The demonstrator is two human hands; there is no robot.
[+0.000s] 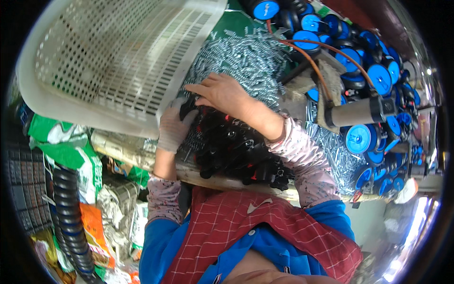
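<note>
My left hand (173, 127), in a pale glove, is closed around a small black part (187, 109) whose exact kind I cannot make out. Just above that part is my bare right hand (226, 96), its index finger and thumb stretched leftward and apart, with nothing visible between them. Beneath my right forearm lies a heap of black plastic parts (227, 147) with bits of red and metal. Beyond my hands spreads a big pile of small metal coil springs (241, 59).
A white perforated basket (142, 124) stands tilted at the left. Blue-and-black wheels (358, 138) crowd the right side. Long metal pins (335, 158) lie near a grey cylinder (354, 114) and orange hoses (316, 66). A wooden edge (125, 150) runs along the front.
</note>
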